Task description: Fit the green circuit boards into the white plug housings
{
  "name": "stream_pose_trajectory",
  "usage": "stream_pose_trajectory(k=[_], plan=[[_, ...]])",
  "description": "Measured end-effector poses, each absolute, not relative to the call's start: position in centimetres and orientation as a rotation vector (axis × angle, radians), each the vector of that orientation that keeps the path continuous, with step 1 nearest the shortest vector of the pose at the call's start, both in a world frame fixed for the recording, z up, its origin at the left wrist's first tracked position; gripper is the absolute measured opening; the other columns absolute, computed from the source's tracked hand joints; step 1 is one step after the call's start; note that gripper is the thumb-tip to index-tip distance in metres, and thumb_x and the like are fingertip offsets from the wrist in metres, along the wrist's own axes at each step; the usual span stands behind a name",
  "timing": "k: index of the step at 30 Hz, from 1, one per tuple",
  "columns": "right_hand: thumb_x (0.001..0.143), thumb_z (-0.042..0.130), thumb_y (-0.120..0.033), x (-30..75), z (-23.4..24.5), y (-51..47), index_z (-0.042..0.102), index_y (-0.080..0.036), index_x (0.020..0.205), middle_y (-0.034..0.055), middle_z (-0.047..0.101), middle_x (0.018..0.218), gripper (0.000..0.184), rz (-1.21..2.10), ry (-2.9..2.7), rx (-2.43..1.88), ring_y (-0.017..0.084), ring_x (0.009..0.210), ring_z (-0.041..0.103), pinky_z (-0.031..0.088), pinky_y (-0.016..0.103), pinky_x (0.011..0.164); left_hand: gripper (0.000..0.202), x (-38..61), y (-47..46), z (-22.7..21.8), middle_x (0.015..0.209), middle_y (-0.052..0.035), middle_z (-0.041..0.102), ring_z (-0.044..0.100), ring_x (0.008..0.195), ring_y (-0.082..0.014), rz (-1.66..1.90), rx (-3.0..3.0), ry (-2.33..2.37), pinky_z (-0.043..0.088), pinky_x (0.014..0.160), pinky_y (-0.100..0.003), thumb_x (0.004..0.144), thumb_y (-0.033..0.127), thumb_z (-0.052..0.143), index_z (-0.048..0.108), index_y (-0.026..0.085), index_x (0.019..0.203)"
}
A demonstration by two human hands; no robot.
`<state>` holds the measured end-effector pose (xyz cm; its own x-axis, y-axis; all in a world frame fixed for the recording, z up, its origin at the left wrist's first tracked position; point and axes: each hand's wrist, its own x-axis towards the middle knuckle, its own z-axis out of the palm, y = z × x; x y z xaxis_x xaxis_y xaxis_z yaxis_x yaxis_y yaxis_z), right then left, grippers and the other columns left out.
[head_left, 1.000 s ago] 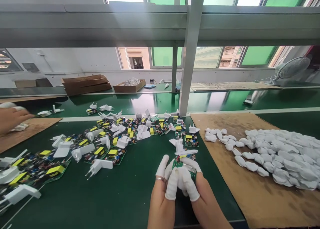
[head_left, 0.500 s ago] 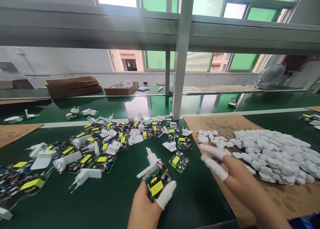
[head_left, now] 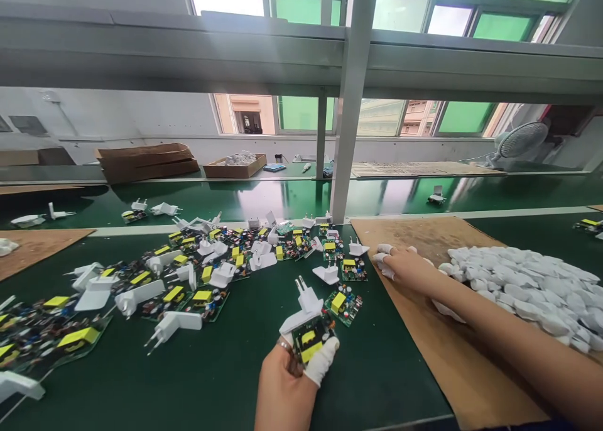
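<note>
My left hand [head_left: 289, 377], with a white cot on the thumb, is closed around a small green circuit board [head_left: 308, 342] with yellow-wrapped parts. A white plug housing [head_left: 304, 305] with two pins pointing up sits against this board in the same hand. At the left edge of the cardboard, my right hand [head_left: 400, 264] reaches down among small white pieces, its white-cotted fingertips drawn close together. Whatever lies between those fingertips is hidden. Beyond the left hand are a single circuit board [head_left: 343, 304] and a white plug housing [head_left: 327, 274].
Many boards and plug housings [head_left: 172, 325] cover the green bench [head_left: 226, 381] to the left. A heap of white pieces [head_left: 522, 286] lies on cardboard [head_left: 485, 381] at right. A metal post [head_left: 348, 117] rises behind; a fan [head_left: 522, 139] stands at the back right.
My right hand has moved forward and left, down to the small white pieces. The left hand has turned the held board and plug housing slightly. The whole view has shifted a little.
</note>
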<state>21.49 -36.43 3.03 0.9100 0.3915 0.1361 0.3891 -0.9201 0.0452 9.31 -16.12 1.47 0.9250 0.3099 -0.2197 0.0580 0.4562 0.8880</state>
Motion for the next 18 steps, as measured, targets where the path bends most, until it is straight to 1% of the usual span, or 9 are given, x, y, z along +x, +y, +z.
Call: stream_pose_trajectory(k=[2,4,7,10,13,15,16,17,18], plan=[[0.065,0.041,0.004,22.0,3.3,-37.1,0.059,-0.011,0.077,0.0115,0.054,0.083,0.026,0.314,0.562,3.208,0.028,0.084,0.048,0.036,0.035,0.072,0.044,9.3,-16.1,1.3,0.069,-0.0003,0.067,0.06,0.063,-0.0106,0.127,1.132,0.353,0.048,0.057,-0.011,0.04,0.023,0.076,0.06,0.011,0.079],[0.072,0.039,-0.007,22.2,4.2,-37.8,0.058,-0.01,0.084,0.012,0.054,0.084,0.022,0.456,0.439,3.4,0.027,0.083,0.05,0.04,0.033,0.07,0.043,9.4,-16.1,1.0,0.067,-0.0018,0.066,0.061,0.065,-0.0133,0.089,1.164,0.33,0.049,0.061,-0.016,0.041,0.024,0.076,0.06,0.011,0.078],[0.079,0.036,-0.029,21.8,6.2,-39.0,0.05,-0.011,0.104,0.01,0.054,0.092,0.034,0.659,0.261,3.677,0.024,0.086,0.051,0.042,0.032,0.073,0.04,9.7,-16.0,0.5,0.064,-0.0008,0.064,0.06,0.064,-0.0146,0.081,1.144,0.306,0.05,0.064,-0.02,0.04,0.023,0.076,0.057,0.013,0.074],[0.075,0.039,-0.034,20.2,7.3,-39.9,0.047,-0.014,0.11,0.0089,0.056,0.091,0.041,0.731,0.086,3.858,0.024,0.087,0.052,0.044,0.031,0.071,0.044,9.9,-16.0,0.2,0.064,0.0031,0.063,0.06,0.061,-0.0113,0.096,1.076,0.336,0.05,0.06,-0.016,0.039,0.015,0.075,0.052,0.016,0.076],[0.076,0.049,-0.042,17.0,6.7,-39.5,0.046,-0.023,0.113,0.0064,0.057,0.092,0.042,0.724,-0.017,4.14,0.025,0.086,0.053,0.046,0.031,0.066,0.045,10.0,-16.2,0.2,0.067,0.005,0.064,0.06,0.064,-0.0094,0.118,1.06,0.346,0.049,0.06,-0.012,0.038,0.01,0.073,0.05,0.017,0.076],[0.072,0.059,-0.05,14.0,5.5,-37.6,0.053,-0.025,0.105,0.0056,0.059,0.086,0.042,0.646,0.073,4.385,0.026,0.084,0.053,0.047,0.03,0.065,0.043,10.0,-16.5,0.2,0.074,0.003,0.065,0.06,0.07,-0.0104,0.109,1.099,0.316,0.049,0.063,-0.013,0.04,0.012,0.072,0.052,0.017,0.078],[0.071,0.064,-0.048,12.4,4.8,-36.3,0.057,-0.024,0.1,0.005,0.059,0.08,0.039,0.533,0.239,4.45,0.025,0.088,0.051,0.046,0.028,0.071,0.042,9.9,-16.7,0.2,0.076,0.0014,0.065,0.061,0.071,-0.0117,0.083,1.122,0.294,0.049,0.065,-0.015,0.042,0.015,0.072,0.053,0.016,0.08],[0.07,0.066,-0.044,10.9,4.1,-34.7,0.06,-0.024,0.093,0.0037,0.059,0.078,0.031,0.252,0.498,4.539,0.023,0.083,0.053,0.046,0.025,0.069,0.039,9.9,-16.8,0.2,0.078,-0.0006,0.066,0.061,0.072,-0.0132,0.053,1.154,0.267,0.049,0.065,-0.017,0.045,0.018,0.07,0.054,0.016,0.081],[0.074,0.064,-0.041,9.6,3.5,-33.1,0.06,-0.026,0.092,0.0021,0.059,0.082,0.024,-0.088,0.638,4.631,0.021,0.08,0.055,0.046,0.024,0.069,0.036,9.8,-17.0,0.3,0.078,-0.0023,0.066,0.061,0.071,-0.0145,0.023,1.206,0.242,0.049,0.065,-0.019,0.049,0.019,0.068,0.055,0.015,0.082]])
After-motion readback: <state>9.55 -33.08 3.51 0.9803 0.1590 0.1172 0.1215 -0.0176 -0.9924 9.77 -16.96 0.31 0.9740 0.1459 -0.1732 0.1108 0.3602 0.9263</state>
